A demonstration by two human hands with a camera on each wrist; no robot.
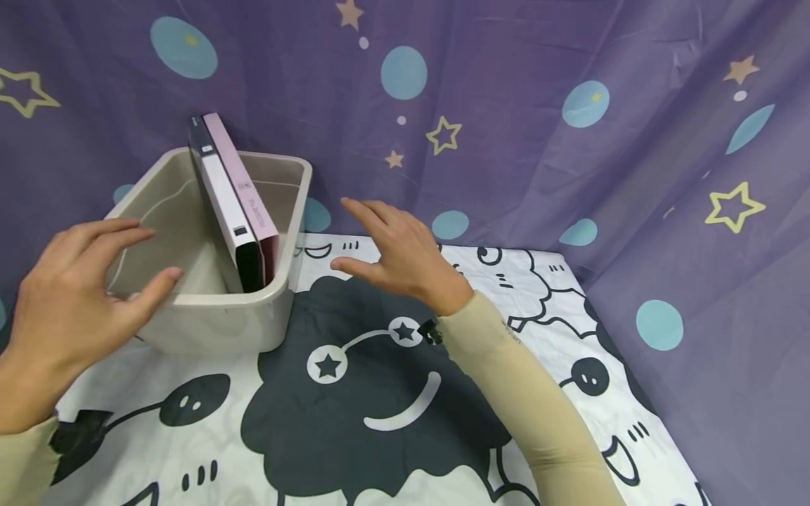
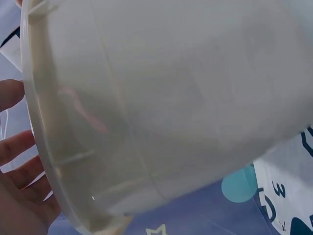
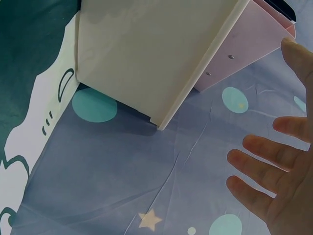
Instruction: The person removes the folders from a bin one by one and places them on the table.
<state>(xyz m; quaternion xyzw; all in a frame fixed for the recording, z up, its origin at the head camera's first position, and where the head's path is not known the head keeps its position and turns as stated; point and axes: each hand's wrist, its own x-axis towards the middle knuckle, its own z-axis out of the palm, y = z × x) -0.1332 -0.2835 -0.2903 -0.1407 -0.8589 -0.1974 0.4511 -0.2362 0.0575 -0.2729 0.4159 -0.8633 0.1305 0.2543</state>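
Note:
A beige plastic bin (image 1: 211,320) stands at the left on the patterned cloth. Two binders lean upright inside it: one with a black-and-white spine (image 1: 228,200) and, against its right side, a pink one (image 1: 243,186). My left hand (image 1: 79,295) is over the bin's near left corner, fingers extended and thumb apart; in the left wrist view its fingers (image 2: 19,147) lie beside the rim, and contact is uncertain. To the right of the bin, my right hand (image 1: 405,256) hovers with straight, spread fingers, holding nothing. The right wrist view shows the pink binder jutting above the rim, near the thumb (image 3: 296,54).
A white cloth (image 1: 209,450) with dark cartoon shapes covers the surface. Purple curtains (image 1: 506,176) with stars and blue spots hang close behind the bin and along the right side.

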